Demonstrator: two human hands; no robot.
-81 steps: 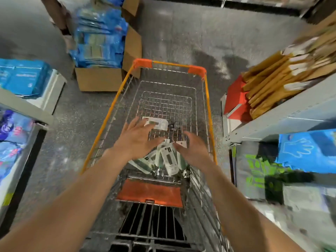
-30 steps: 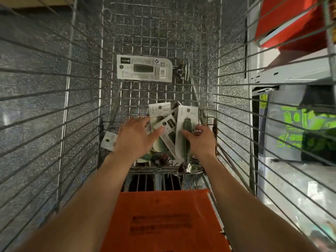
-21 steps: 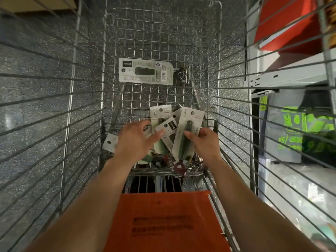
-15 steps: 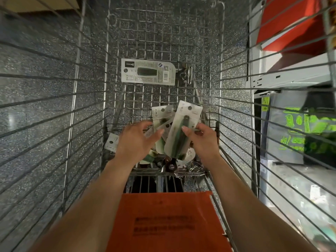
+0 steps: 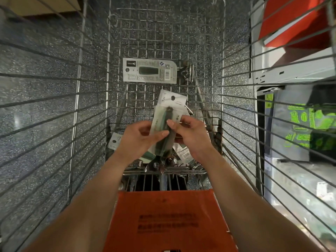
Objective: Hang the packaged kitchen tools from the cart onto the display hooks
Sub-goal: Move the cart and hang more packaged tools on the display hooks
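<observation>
Both arms reach down into a wire shopping cart point(image 5: 91, 106). My left hand point(image 5: 138, 139) and my right hand point(image 5: 190, 135) together hold a small stack of carded kitchen tools point(image 5: 166, 113), white cards with dark green handles, lifted above the cart floor. My right thumb presses on the front pack, and my left fingers curl round the stack's left edge. One more packaged tool point(image 5: 150, 72) lies flat on the cart floor further ahead. A few other packs point(image 5: 182, 153) lie under my hands at the near end. No display hooks are in view.
An orange child-seat flap point(image 5: 167, 220) sits at the near end of the cart. A shelf unit point(image 5: 291, 73) with green-printed bags point(image 5: 309, 124) stands to the right. A red box point(image 5: 291, 20) is at the upper right, and a cardboard box point(image 5: 41, 6) at the upper left.
My head has dropped closer into the cart. My right hand lifted a carded tool off the pile, and my left hand came up to hold the stack with it.
</observation>
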